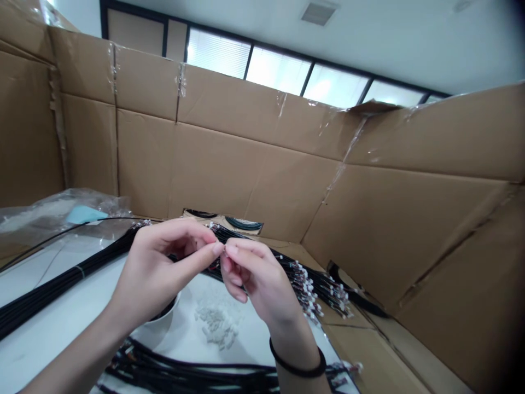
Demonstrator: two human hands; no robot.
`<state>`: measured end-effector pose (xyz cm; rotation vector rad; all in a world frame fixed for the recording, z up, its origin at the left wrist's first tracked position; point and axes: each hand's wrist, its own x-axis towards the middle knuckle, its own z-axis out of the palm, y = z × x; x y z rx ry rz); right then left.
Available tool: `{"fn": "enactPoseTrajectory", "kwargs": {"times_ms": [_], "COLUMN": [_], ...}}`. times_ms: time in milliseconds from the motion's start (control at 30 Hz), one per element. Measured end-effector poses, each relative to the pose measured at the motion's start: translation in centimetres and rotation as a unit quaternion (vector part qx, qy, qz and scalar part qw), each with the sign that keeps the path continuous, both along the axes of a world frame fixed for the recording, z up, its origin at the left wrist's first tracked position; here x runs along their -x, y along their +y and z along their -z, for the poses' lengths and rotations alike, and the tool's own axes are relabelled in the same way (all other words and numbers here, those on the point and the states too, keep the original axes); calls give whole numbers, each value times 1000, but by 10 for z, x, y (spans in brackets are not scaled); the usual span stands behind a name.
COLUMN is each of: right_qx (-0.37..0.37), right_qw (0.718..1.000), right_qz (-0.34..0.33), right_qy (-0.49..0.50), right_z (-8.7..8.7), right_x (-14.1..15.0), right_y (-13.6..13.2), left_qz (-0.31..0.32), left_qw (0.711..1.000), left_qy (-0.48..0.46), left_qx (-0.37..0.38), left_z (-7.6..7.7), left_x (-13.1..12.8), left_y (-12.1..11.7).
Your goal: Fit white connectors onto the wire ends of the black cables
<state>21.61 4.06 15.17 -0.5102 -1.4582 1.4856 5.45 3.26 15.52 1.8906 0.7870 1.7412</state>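
Observation:
In the middle of the view, my left hand (158,273) and my right hand (266,279) meet at their fingertips. Each one pinches thumb against finger, and whatever lies between them is too small and covered to name. A black band circles my right wrist. Below the hands, a pile of small white plastic pieces (219,325) lies on the white tabletop (192,345). A white bowl (164,325) with dark contents is partly hidden behind my left wrist. Behind my right hand lie black cables with white connector ends (305,290).
One black cable bundle (65,284), tied with a band, runs along the left. Another cable bundle (184,375) crosses the near edge. A clear plastic bag (61,210) lies at the back left. Tall cardboard walls (246,164) surround the table.

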Motion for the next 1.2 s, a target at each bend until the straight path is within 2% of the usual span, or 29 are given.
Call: {"fn": "enactPoseTrajectory", "kwargs": {"times_ms": [400, 500, 733, 900, 1067, 1200], "right_qx": [-83, -103, -140, -147, -114, -104], "right_qw": [994, 992, 986, 984, 990, 993], "right_qz": [44, 60, 90, 103, 78, 43], "right_qy": [50, 44, 20, 16, 19, 43], "right_z": [8, 8, 8, 8, 7, 5], "right_x": [13, 16, 19, 20, 18, 14], "right_y": [5, 3, 0, 0, 0, -1], "left_qz": [-137, -130, -100, -51, -99, -83], "left_qw": [985, 986, 993, 998, 975, 958], "left_qy": [-74, -74, -13, 37, 112, 155], "left_qx": [-68, -75, -55, -30, -163, -228], "left_z": [5, 6, 3, -1, 0, -2], "left_x": [-4, -3, 3, 7, 8, 11], "left_y": [5, 4, 0, -1, -1, 1]}}
